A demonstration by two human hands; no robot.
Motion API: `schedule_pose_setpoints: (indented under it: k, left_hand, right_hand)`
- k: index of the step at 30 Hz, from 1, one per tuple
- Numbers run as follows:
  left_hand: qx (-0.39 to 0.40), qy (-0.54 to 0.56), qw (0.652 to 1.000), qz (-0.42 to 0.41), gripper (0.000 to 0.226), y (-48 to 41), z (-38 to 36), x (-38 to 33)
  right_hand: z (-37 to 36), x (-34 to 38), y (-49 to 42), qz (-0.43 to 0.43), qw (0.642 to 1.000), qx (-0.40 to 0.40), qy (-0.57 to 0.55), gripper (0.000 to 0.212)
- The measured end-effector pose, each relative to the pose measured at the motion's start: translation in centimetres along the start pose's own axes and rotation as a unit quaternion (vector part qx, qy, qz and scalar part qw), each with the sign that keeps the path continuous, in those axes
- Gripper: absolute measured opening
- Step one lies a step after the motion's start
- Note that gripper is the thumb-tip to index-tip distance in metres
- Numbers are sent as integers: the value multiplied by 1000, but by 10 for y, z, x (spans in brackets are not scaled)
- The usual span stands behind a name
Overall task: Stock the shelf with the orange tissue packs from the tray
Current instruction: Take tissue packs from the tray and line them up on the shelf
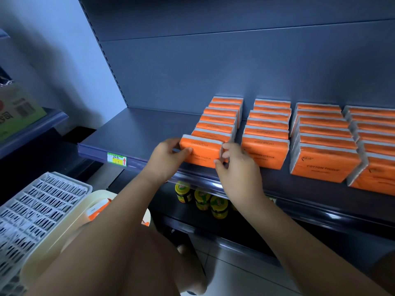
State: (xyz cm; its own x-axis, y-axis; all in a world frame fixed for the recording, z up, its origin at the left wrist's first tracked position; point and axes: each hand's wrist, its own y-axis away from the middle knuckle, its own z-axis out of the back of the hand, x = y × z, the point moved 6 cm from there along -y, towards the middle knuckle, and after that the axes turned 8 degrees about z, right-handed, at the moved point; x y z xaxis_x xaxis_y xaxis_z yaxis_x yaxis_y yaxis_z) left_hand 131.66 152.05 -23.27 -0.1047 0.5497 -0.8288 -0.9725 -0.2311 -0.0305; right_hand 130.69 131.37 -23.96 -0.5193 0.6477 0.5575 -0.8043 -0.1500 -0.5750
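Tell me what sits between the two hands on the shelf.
One orange tissue pack, the front one of the leftmost row; the left hand and right hand grip its ends, seen in the head view.

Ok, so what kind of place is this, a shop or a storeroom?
Most likely a small shop. The shelf has a price tag on its edge, tissue packs stand in neat rows, jars sit on the level below, and the left hand and right hand grip the front pack.
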Motion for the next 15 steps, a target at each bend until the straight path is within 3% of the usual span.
schedule_pose_setpoints:
  k: [8, 15]
  left_hand:
    - [17, 1, 999, 42, 21, -6, -10, 3]
    - [26, 15, 998, 59, 21, -5, -14, 4]
  right_hand:
    - [0, -8, -1, -8, 1000, -2, 20, 24]
    - [1, -11, 1, -21, 1000, 0, 13, 27]
